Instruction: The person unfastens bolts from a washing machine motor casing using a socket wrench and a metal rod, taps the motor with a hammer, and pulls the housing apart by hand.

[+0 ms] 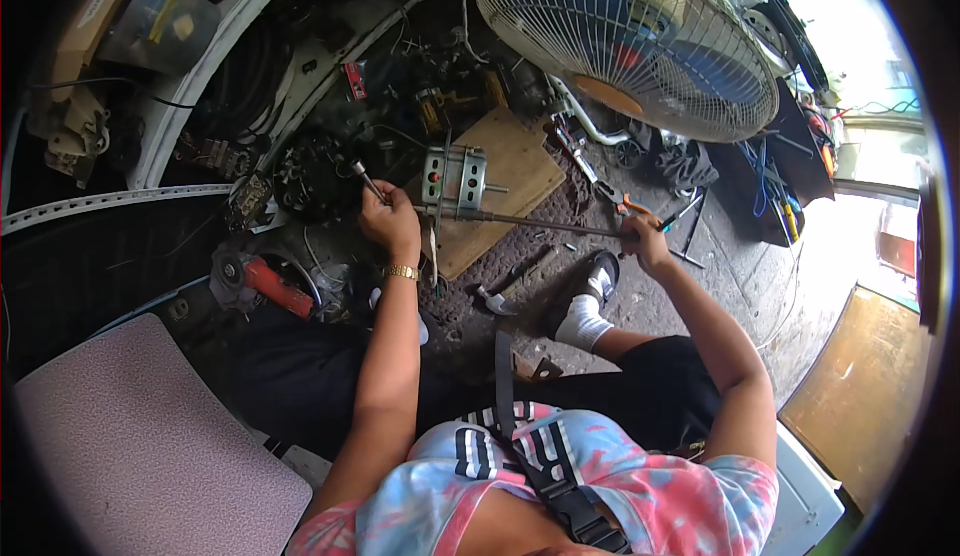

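My left hand (390, 224) is closed around a short metal tool (368, 178) with a socket-like tip pointing up and left. To the right, my right hand (648, 241) grips the end of a long thin metal rod (555, 224). The rod stretches leftward past the lower edge of a silver electric motor (470, 181); whether it touches the motor I cannot tell. A slim black tool (672, 218) with a teal part shows just beyond my right fingers. The motor, its shaft pointing right, rests on a wooden board (520, 171).
A caged fan (630, 46) leans at the far side. On the floor lie a hammer (515, 281), an orange-handled tool (628, 204) and a red angle grinder (278, 286). A yellow-black drill (433, 111) lies beyond the motor. My sandalled foot (590, 306) is near the hammer.
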A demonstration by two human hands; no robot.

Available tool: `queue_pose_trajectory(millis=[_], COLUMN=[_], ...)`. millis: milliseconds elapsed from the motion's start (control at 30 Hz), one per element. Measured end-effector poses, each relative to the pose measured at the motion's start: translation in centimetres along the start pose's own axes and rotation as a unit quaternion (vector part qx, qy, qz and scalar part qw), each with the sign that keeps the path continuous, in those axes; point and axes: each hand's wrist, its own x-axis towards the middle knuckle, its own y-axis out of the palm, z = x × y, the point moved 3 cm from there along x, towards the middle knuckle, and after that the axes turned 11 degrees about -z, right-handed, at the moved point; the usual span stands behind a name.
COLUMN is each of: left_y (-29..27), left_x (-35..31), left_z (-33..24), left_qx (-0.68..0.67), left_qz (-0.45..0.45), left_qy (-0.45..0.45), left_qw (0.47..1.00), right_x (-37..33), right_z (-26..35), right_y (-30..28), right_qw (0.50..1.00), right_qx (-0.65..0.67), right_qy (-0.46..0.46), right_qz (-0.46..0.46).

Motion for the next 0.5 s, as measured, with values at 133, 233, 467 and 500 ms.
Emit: queue_pose_trajectory(millis=[133,233,467,500], left_y=[-0.1,-1.1,-3.9,-3.2], left_x=[0.2,0.8,6.4,8.0], left_z=[-0.1,1.0,-4.0,-3.7], left_qx=[-0.024,-0.016,0.029,-0.073], left_qz=[0.006,0.036,0.057,0.088], left_qy=[0.001,0.023,0.031,0.017], left_qw=[1.000,0.999,0.997,0.993], right_x=[1.1,0.9,-0.3,-0.6], right_z=[-1.0,-1.1,-0.9,0.0], right_y=[-0.7,0.4,-3.8,-3.4], right_qw=[0.993,0.998,0.978,0.986], right_qx=[0.070,0.008,-0.010,-0.036], right_qy=[0.075,0.052,0.041,0.031], right_qz=[0.055,0.021,0.203,0.159])
